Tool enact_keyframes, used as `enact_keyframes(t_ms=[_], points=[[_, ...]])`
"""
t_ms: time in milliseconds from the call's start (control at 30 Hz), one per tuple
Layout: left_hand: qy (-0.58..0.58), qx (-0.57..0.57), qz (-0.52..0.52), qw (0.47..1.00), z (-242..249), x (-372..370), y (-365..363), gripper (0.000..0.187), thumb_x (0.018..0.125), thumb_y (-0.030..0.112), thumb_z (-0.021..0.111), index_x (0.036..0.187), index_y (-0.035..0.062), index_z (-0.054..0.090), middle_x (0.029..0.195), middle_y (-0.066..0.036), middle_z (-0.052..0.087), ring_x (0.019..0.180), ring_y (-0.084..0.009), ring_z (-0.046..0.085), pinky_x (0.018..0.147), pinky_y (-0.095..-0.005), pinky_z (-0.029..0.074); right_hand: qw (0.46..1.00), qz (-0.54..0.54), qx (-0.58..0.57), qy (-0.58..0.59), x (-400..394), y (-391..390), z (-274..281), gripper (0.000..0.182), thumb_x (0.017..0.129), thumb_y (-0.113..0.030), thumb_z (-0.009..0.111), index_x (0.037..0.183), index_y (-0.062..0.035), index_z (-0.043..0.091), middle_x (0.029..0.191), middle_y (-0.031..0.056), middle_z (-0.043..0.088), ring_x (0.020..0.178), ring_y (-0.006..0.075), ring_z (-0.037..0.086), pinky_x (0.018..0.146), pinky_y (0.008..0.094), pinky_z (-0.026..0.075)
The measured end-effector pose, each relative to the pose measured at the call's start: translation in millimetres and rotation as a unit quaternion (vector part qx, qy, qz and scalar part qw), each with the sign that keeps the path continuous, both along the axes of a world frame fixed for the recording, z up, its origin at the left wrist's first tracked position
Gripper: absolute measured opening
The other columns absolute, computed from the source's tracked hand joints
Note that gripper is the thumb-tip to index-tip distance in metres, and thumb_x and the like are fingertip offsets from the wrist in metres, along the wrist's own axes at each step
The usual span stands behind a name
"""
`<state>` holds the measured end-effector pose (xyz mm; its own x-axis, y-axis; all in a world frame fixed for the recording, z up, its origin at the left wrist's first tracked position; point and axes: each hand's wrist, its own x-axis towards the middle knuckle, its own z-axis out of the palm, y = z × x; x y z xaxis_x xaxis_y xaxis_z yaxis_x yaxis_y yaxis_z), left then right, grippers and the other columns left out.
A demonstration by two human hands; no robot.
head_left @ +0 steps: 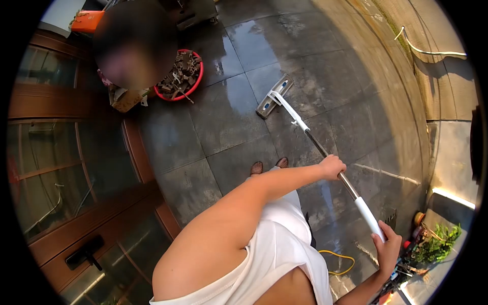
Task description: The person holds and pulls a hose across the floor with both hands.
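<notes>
A flat mop reaches diagonally across the view, its rectangular head (285,86) resting on dark, wet floor tiles (231,127). My left hand (333,167) is closed around the metal part of the mop pole (317,143). Farther up the pole, my right hand (388,247) grips the end of the white handle (367,214), its thumb and fingers around it. My left arm crosses in front of my body, above my two shoes (256,168).
A red-rimmed basin (201,76) of brown pieces stands at the upper left, beside an orange container (86,21). Brown-framed glass doors (147,152) line the left. Green plants (439,244) and a yellow cord (351,260) are lower right. A wall (452,157) runs along the right.
</notes>
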<state>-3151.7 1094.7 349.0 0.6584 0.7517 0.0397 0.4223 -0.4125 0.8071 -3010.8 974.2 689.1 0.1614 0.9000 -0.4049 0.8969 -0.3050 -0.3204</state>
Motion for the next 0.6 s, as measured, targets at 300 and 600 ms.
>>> enact_keyframes(t_ms=[300, 600], points=[[0.033, -0.043, -0.202, 0.978, 21, -7, 44, 0.016, 0.077, 0.026, 0.064, 0.090, 0.0163, 0.065, 0.073, -0.008, 0.066, 0.073, -0.0296, 0.065, 0.066, -0.0442, 0.050, 0.983, -0.085, -0.086, 0.137, 69, 47, 8, 0.047, 0.071, -0.009, 0.068, 0.116, 0.0029, 0.061, 0.067, 0.0068, 0.062, 0.048, 0.0071, 0.049, 0.043, 0.0208, 0.035], [0.218, 0.006, -0.089, 0.972, -64, -170, 205, 0.019, 0.075, 0.024, 0.068, 0.093, 0.0218, 0.066, 0.078, -0.002, 0.065, 0.086, -0.0221, 0.063, 0.078, -0.0400, 0.043, 0.941, -0.169, -0.138, 0.259, -60, 216, -123, 0.037, 0.082, -0.007, 0.063, 0.117, 0.0024, 0.061, 0.075, 0.0058, 0.066, 0.066, 0.0090, 0.060, 0.057, 0.0205, 0.044]])
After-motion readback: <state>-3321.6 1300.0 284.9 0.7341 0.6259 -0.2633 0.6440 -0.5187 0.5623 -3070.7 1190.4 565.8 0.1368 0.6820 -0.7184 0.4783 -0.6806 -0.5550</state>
